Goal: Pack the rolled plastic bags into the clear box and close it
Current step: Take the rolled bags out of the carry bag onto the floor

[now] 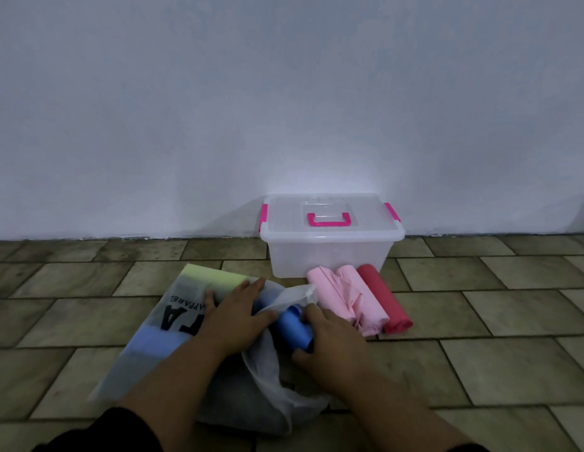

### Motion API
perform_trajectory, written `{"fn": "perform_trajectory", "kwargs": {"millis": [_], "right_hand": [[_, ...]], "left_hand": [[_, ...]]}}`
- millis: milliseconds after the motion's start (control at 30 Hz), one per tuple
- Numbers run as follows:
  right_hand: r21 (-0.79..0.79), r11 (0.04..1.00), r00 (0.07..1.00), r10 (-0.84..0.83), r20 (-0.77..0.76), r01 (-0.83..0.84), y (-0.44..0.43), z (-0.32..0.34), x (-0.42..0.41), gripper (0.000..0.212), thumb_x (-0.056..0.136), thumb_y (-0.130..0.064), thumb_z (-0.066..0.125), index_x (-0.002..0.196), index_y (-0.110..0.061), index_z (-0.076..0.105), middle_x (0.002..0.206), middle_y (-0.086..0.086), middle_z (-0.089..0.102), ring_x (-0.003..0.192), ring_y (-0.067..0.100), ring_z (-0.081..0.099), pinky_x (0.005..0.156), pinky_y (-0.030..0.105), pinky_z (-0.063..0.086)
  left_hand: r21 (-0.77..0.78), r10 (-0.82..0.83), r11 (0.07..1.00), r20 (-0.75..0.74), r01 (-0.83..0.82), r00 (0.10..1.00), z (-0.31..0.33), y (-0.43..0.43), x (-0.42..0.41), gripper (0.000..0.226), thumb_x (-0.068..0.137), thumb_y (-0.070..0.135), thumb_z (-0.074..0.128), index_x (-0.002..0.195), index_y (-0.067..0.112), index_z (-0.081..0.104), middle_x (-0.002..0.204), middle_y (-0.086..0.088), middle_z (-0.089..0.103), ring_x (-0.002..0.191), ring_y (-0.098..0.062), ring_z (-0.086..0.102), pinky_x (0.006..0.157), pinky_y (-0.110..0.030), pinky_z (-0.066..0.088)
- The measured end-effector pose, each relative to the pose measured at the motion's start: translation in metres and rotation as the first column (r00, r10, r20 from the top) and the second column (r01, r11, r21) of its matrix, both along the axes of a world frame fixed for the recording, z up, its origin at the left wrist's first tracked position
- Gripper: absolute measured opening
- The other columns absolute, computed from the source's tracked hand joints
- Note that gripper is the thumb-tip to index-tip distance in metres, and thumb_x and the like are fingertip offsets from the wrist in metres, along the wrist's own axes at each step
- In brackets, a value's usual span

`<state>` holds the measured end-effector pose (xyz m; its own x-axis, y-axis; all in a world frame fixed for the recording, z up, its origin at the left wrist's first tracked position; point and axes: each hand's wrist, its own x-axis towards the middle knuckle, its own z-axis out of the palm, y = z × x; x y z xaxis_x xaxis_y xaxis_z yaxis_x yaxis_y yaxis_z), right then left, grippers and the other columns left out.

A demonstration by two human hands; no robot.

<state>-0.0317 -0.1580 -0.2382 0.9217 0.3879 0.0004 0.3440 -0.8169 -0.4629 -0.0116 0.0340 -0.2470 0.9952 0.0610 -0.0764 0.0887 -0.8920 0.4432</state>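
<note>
A clear box (329,256) with pink latches and a pink handle stands on the floor against the wall, its lid on. In front of it lie a light pink roll of bags (346,298) and a red roll (385,298), side by side. My right hand (329,347) grips a blue roll (293,327) at the mouth of a large translucent bag (160,331). My left hand (235,318) lies flat on that bag with its fingers spread, pressing it down beside the blue roll.
The translucent bag carries black lettering and shows yellow and blue shapes inside. The floor (496,321) is tiled in greenish-brown slabs. A plain white wall (284,109) rises right behind the box.
</note>
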Motion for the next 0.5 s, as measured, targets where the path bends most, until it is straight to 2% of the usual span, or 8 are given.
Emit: {"fn": "perform_trajectory", "kwargs": {"millis": [67,133,200,300,367,433,467,500], "right_hand": [[-0.037,0.999,1.0,0.02,-0.016,-0.021,0.006,-0.001,0.001,0.063,0.082,-0.042,0.062,0.136,-0.03,0.032,0.132,-0.003,0.049,0.113,0.014,0.051,0.095,0.03,0.042],[-0.009,1.0,0.999,0.025,-0.025,-0.025,0.008,0.006,0.004,0.057,0.085,-0.037,0.06,0.136,-0.031,0.034,0.13,-0.002,0.053,0.111,0.014,0.054,0.095,0.031,0.044],[0.072,0.997,0.999,-0.01,-0.038,0.013,-0.003,0.018,0.006,0.044,0.086,-0.032,0.06,0.126,-0.035,0.043,0.115,-0.005,0.061,0.1,0.011,0.059,0.089,0.029,0.049],[0.255,0.96,0.991,-0.094,-0.094,0.116,-0.044,0.037,0.008,0.027,0.082,-0.022,0.065,0.101,-0.039,0.056,0.089,-0.009,0.063,0.078,0.005,0.061,0.069,0.022,0.053],[0.437,0.865,0.968,-0.199,-0.153,0.247,-0.08,0.045,0.009,0.028,0.081,-0.015,0.067,0.096,-0.037,0.06,0.09,-0.005,0.064,0.075,0.012,0.064,0.063,0.026,0.053],[0.635,0.655,0.912,-0.317,-0.262,0.41,-0.114,0.044,0.014,0.028,0.082,-0.008,0.066,0.095,-0.032,0.061,0.097,0.006,0.065,0.078,0.025,0.067,0.068,0.042,0.058],[0.687,0.552,0.873,-0.404,-0.275,0.472,-0.127,0.04,0.019,0.029,0.08,-0.007,0.067,0.092,-0.033,0.062,0.097,0.009,0.064,0.079,0.03,0.067,0.07,0.049,0.058],[0.685,0.503,0.818,-0.518,-0.25,0.527,-0.135,0.032,0.025,0.029,0.077,-0.01,0.069,0.088,-0.035,0.061,0.093,0.009,0.064,0.078,0.033,0.065,0.071,0.054,0.057]], "left_hand": [[0.013,0.001,1.0,-0.002,-0.001,1.0,-0.001,0.0,0.0,0.068,0.091,0.062,0.036,0.15,0.035,0.014,0.16,0.006,0.018,0.146,-0.012,0.014,0.114,-0.051,-0.016],[0.012,0.007,1.0,-0.004,-0.007,1.0,0.0,0.0,-0.001,0.068,0.092,0.062,0.034,0.15,0.035,0.014,0.16,0.005,0.018,0.146,-0.013,0.015,0.114,-0.051,-0.016],[0.007,0.004,1.0,-0.012,-0.004,1.0,0.003,-0.001,-0.003,0.065,0.093,0.06,0.034,0.15,0.034,0.014,0.159,0.004,0.019,0.146,-0.015,0.015,0.114,-0.049,-0.016],[0.006,0.0,1.0,-0.02,0.0,1.0,0.006,-0.001,-0.005,0.065,0.094,0.059,0.034,0.15,0.034,0.014,0.159,0.004,0.018,0.146,-0.015,0.015,0.116,-0.049,-0.015],[0.033,-0.012,0.999,-0.01,0.012,1.0,0.004,-0.001,-0.006,0.065,0.094,0.06,0.032,0.15,0.034,0.014,0.16,0.004,0.017,0.147,-0.014,0.012,0.116,-0.05,-0.015],[0.047,-0.034,0.998,-0.005,0.034,0.999,0.002,-0.001,-0.006,0.069,0.089,0.067,0.028,0.15,0.035,0.015,0.16,0.005,0.018,0.147,-0.012,0.011,0.115,-0.051,-0.016],[0.046,-0.043,0.998,-0.007,0.043,0.999,0.002,-0.001,-0.006,0.075,0.084,0.07,0.025,0.15,0.036,0.016,0.159,0.006,0.018,0.147,-0.011,0.01,0.115,-0.052,-0.017],[0.047,-0.049,0.998,-0.013,0.049,0.999,0.002,-0.001,-0.006,0.079,0.079,0.071,0.022,0.149,0.036,0.017,0.159,0.007,0.019,0.147,-0.01,0.009,0.114,-0.052,-0.017]]}}
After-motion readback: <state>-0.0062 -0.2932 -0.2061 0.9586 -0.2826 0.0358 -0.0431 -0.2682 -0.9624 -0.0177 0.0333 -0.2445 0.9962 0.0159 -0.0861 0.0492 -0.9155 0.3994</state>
